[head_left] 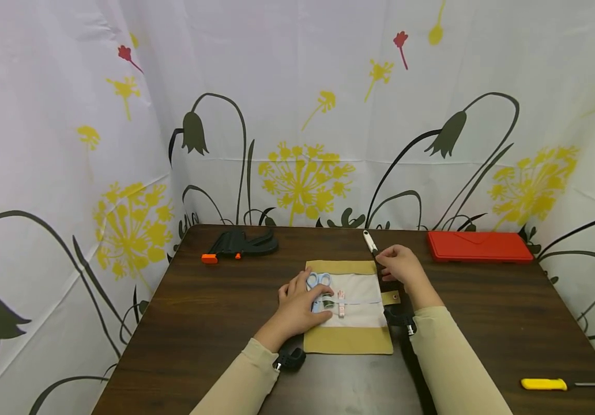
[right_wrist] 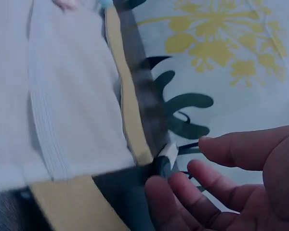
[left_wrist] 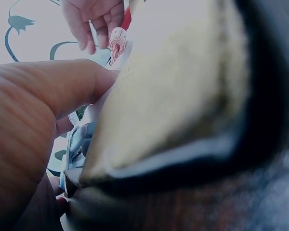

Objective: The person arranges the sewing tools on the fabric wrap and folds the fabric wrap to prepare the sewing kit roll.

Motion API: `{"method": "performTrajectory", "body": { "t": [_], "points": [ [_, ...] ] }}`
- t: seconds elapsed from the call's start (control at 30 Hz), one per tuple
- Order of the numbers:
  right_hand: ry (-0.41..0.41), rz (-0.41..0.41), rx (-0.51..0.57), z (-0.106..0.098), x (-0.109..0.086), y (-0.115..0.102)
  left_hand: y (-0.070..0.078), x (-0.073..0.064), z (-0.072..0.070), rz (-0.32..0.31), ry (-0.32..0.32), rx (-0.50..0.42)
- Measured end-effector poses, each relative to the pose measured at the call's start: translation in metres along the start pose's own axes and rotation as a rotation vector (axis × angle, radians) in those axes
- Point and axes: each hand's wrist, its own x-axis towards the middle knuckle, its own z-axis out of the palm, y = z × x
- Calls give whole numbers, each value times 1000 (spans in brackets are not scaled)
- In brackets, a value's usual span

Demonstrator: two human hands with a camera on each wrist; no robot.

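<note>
An unfolded tan-and-white fabric pouch point(head_left: 357, 340) lies on the table. Light-blue scissors point(head_left: 312, 281), a small spool of dark green thread point(head_left: 328, 301) and a rolled red-and-white measuring tape point(head_left: 341, 305) sit along its elastic band. My left hand point(head_left: 297, 305) rests over the pouch's left side, fingers spread beside the scissors and spool; in the left wrist view its thumb point(left_wrist: 82, 79) lies along the pouch edge. By the upper right corner, my right hand point(head_left: 401, 266) has its thumb and fingers apart in the right wrist view, close to a slim white-handled tool point(head_left: 369, 241).
A black bar clamp with orange pads point(head_left: 240, 244) lies at the back left. At the back right is a red case point(head_left: 479, 246). A yellow-handled screwdriver point(head_left: 543, 384) lies near the front right. A tan snap tab point(head_left: 391, 297) sticks out from the pouch's right edge.
</note>
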Motion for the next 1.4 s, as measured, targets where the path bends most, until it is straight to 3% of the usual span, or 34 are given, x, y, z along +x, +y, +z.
{"method": "performTrajectory", "body": {
  "t": [0.3, 0.43, 0.6, 0.73, 0.83, 1.2, 1.3, 1.4],
  "points": [
    [-51, 182, -106, -5, 30, 2, -1, -3, -2, -2, 0, -10],
    [-103, 182, -236, 0, 37, -7, -1, -2, -2, -1, 9, -5],
    [-93, 145, -427, 4, 35, -17, -1, 0, -3, 2, 13, -9],
    [-84, 129, -481, 5, 34, -17, -1, 0, -3, 0, 13, -7],
    [-81, 134, -414, 4, 35, -11, -2, 0, -3, -1, 12, -3],
    [-78, 156, 108, -17, 19, 11, -1, 0, 0, 5, -11, 1],
    [-52, 133, 159, -20, 8, 14, 0, -1, 0, 0, -12, -3],
    [12, 70, 136, -20, -5, 14, 1, -2, -1, 0, -4, -9]
  ]
}}
